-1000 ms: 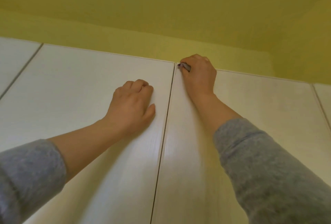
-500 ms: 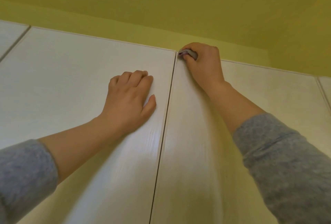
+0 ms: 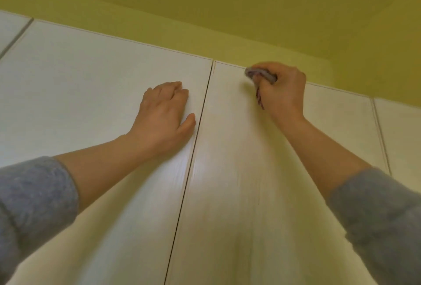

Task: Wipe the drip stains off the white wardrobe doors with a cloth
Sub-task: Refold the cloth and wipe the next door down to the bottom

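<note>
Two white wardrobe doors fill the view, the left door (image 3: 95, 84) and the right door (image 3: 232, 170), split by a dark vertical gap. My left hand (image 3: 165, 114) rests on the left door beside the gap, its fingers slightly bent against the panel. My right hand (image 3: 282, 90) grips a small grey-purple cloth (image 3: 258, 74) and presses it against the top edge of the right door. Most of the cloth is hidden inside the fist. Faint vertical drip streaks (image 3: 258, 191) run down the right door below that hand.
A yellow-green wall and ceiling (image 3: 227, 11) sit right above the door tops. Further door panels show at the far left (image 3: 9, 27) and far right (image 3: 401, 129). Grey sleeves cover both forearms at the bottom corners.
My right hand with the cloth has slid right along the top edge, away from the corner by the gap. The left hand has stayed on its door. The view has tilted slightly.
</note>
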A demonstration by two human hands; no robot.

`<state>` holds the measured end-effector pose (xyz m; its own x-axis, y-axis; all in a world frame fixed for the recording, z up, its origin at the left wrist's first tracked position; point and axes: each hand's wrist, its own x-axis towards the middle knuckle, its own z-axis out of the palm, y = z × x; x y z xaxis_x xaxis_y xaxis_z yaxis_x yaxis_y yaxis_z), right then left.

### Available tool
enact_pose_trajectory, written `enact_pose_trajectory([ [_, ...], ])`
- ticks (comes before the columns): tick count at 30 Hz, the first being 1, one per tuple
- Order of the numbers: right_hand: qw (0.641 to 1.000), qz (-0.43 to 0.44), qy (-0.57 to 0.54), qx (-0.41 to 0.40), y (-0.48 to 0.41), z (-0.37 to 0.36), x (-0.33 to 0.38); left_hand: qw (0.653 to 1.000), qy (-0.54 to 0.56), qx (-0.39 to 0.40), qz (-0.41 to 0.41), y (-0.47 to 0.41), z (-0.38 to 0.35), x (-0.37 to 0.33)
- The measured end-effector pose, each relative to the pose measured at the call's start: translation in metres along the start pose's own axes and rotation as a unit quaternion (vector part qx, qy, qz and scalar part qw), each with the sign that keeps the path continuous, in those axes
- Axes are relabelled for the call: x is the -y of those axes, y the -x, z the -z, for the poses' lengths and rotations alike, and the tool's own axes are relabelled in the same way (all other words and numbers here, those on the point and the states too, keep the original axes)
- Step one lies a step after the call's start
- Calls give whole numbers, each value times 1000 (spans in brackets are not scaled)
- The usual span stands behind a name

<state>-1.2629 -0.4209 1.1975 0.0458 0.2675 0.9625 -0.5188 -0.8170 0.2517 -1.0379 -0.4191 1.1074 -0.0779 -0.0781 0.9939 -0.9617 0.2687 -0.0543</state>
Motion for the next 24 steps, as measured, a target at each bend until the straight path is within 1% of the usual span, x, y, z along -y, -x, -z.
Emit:
enact_pose_trajectory([
  [2,999,9,41,-15,-29,1,-7,1000,0,7,-8,-1,-5,-9],
  [4,997,6,71,-3,-44,-4,-17,1000,-11,25,-5,0,-11,-19],
  [6,998,4,69,15,-45,-13,-24,999,-20,27,5,2,-17,-25],
  [10,997,43,47,40,-16,-19,-31,1000,-13,20,11,3,-19,-23],
  [13,992,87,37,87,24,-5,-25,999,-20,25,0,3,-18,-20],
  [15,987,88,33,129,53,9,-22,999,-28,38,-4,3,-17,-19],
  [17,986,60,23,152,67,22,-20,998,-38,51,-5,2,-14,-20],
  [18,990,47,16,135,64,25,-19,997,-55,56,-7,2,-12,-21],
  [20,999,22,0,48,39,29,-24,992,-102,72,-4,0,-9,-31],
  [21,1000,15,-2,4,21,29,-27,990,-117,80,9,-1,-8,-37],
  [22,1000,10,5,-23,2,29,-30,989,-119,87,28,-2,-8,-43],
  [24,999,2,36,-25,-29,25,-40,988,-106,94,63,-6,-9,-55],
])
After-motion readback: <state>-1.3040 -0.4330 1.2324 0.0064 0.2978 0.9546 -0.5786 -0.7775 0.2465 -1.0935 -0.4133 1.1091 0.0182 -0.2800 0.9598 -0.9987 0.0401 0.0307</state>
